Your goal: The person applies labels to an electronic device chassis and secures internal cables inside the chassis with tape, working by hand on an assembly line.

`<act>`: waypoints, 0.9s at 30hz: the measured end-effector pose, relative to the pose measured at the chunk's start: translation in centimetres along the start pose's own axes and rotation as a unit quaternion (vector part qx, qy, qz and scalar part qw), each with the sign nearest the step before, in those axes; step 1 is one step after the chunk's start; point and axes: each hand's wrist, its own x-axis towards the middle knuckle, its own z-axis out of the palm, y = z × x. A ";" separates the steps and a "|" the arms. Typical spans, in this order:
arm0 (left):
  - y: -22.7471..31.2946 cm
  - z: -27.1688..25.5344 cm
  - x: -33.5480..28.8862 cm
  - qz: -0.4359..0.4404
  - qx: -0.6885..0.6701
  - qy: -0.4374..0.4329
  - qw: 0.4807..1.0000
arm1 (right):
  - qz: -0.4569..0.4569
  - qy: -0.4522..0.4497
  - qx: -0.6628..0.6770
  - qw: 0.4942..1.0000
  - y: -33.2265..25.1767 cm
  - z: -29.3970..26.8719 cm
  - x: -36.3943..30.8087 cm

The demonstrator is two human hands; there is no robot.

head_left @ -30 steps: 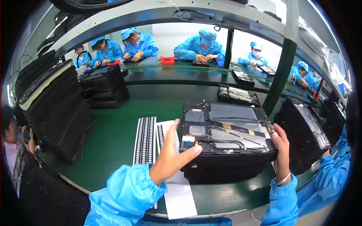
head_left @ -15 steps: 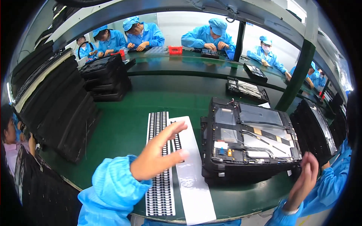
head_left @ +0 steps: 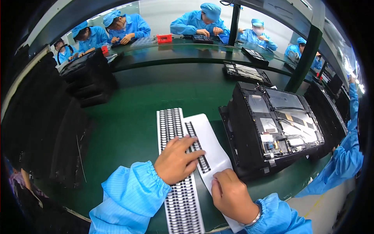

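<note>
I watch through the head camera as a white sheet (head_left: 210,140) lies on the green table, slanting away from the person's front edge, with a strip of black pieces (head_left: 203,164) along its left side. Just to its left, I see a patterned sheet (head_left: 183,204) carrying close rows of small black-and-white pieces.

The left hand (head_left: 177,160) lies palm down across both, its fingers spread and their tips reaching the strip; I see nothing gripped in it. The right hand (head_left: 233,197) is over the lower part of the white sheet, fingers curled and thumb drawn in toward them; I cannot tell whether a piece is pinched there. The two hands are apart, near each other, and a bracelet (head_left: 253,217) circles the right wrist.

To the right of the white sheet, I have a black stack (head_left: 249,128), topped by an opened device (head_left: 298,130) showing grey panels and cables. Beyond it, a black tray (head_left: 247,72) holds pale strips. On my left, dark piles (head_left: 35,124) rise high. Across the table, co-workers (head_left: 196,21) in blue caps and coats bend over their work, near a red box (head_left: 164,38).
</note>
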 end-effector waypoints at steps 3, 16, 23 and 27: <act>-0.4 0.1 0.1 -0.053 0.059 0.038 0.996 | 0.005 0.036 -0.023 0.999 -0.8 -0.4 0.6; 0.4 0.5 0.1 -0.066 0.054 -0.034 0.996 | 0.042 0.035 -0.034 0.998 -0.2 1.7 0.8; 0.3 0.9 0.6 -0.046 0.062 -0.010 0.997 | 0.060 0.049 -0.117 0.990 0.3 3.4 1.7; 0.4 0.6 0.9 -0.045 0.059 -0.002 0.997 | 0.037 0.048 -0.129 0.990 0.1 3.5 2.1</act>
